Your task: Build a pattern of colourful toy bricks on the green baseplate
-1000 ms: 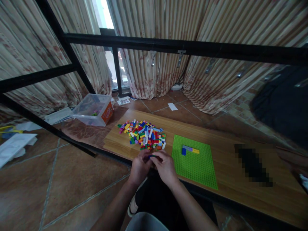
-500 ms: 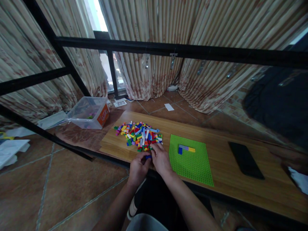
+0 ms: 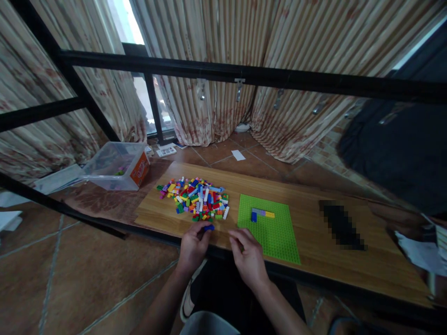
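Pinched between the thumb and fingers of my left hand [image 3: 193,242] is a blue toy brick [image 3: 208,227], just in front of the brick pile. My right hand [image 3: 248,258] is by the near left edge of a green baseplate [image 3: 275,239]. Its fingers are curled with the tips close together; anything between them is hidden. On the baseplate, a short row has a grey-purple part [image 3: 258,211] and a yellow brick [image 3: 269,214]. A dark blue brick [image 3: 253,217] sits at the row's left end. The loose pile of coloured bricks [image 3: 199,197] lies beyond my left hand.
A clear plastic box [image 3: 108,184] with an orange label stands left of the wooden board [image 3: 209,167]. On the board's right lies a black, pixelated object [image 3: 342,225], with white paper [image 3: 419,251] further right. A black metal bar [image 3: 209,67] crosses in front of the curtains.
My right hand has moved away from the left hand and the pile, rightward and nearer to me. My left hand still holds the blue brick. The view has shifted slightly right.
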`<state>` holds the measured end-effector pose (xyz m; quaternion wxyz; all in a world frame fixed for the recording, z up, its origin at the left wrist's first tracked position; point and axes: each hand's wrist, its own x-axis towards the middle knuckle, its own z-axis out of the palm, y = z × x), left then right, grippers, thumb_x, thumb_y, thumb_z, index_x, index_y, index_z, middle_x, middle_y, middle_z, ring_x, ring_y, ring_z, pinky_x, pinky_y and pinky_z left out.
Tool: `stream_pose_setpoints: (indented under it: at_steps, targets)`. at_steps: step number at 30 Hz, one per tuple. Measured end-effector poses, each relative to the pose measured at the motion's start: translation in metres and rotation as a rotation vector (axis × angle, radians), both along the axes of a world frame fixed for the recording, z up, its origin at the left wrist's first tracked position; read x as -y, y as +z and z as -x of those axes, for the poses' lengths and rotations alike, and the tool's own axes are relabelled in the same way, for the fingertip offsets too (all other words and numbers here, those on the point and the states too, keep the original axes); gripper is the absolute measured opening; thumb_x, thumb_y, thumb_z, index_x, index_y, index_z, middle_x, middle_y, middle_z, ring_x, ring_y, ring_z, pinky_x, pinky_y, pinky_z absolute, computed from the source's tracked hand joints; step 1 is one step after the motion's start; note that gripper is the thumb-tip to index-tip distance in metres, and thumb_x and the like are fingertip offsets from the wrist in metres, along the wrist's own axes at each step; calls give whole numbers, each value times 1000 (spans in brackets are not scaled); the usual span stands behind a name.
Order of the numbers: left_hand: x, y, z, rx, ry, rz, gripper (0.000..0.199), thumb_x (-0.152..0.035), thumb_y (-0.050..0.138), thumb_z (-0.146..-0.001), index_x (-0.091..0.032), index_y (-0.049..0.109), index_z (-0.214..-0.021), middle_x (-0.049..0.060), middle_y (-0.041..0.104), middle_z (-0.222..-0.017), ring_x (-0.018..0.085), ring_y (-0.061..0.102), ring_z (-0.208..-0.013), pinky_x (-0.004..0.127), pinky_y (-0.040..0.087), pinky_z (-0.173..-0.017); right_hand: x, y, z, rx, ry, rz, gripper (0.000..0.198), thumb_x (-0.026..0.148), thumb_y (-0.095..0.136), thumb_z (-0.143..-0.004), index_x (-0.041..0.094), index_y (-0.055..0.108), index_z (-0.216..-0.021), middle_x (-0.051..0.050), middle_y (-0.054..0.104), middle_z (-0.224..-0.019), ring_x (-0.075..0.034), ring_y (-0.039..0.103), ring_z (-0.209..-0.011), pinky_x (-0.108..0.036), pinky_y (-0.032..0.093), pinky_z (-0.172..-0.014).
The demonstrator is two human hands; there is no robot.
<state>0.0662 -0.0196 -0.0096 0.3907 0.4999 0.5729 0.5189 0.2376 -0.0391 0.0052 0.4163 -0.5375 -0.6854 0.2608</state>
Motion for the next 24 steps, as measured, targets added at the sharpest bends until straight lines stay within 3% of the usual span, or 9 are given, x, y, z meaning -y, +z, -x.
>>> stream_pose_setpoints:
  at_steps: [3,8,17,24]
  targets:
    - [7,4,-5,76,-38,-4,17,-24,65,-78,-21,71,-94,4,69,-97,19,67,-92,30,53,-87,14,4,-7,-38,16,49,25,24,47,-92,26,68,-104,-6,67,-101,-20,65,-93,-34,53,-82]
    - [25,9,-35,138,-213,-4,25,-26,63,-82,-22,68,-106,5,68,-105,19,67,-96,31,54,-87,23,12,-14,-120,-41,143,24,29,52,-90,26,67,-109,-6,68,-105,-21,65,-98,-35,52,-87]
    - [7,11,-98,-209,-213,-145,24,-15,56,-83,-23,68,-102,6,69,-99,21,65,-95,36,53,-90,-2,-1,-44,-456,-274,283,29,39,64,-80,20,70,-101,-8,73,-99,-24,67,-95,-40,52,-89]
    - [1,10,-115,-273,-294,-203,30,-12,51,-86,-20,62,-112,6,66,-106,17,65,-94,33,55,-87,-29,0,-68,-554,-339,350,29,40,70,-70,19,74,-90,-6,75,-87,-22,68,-81,-39,53,-80]
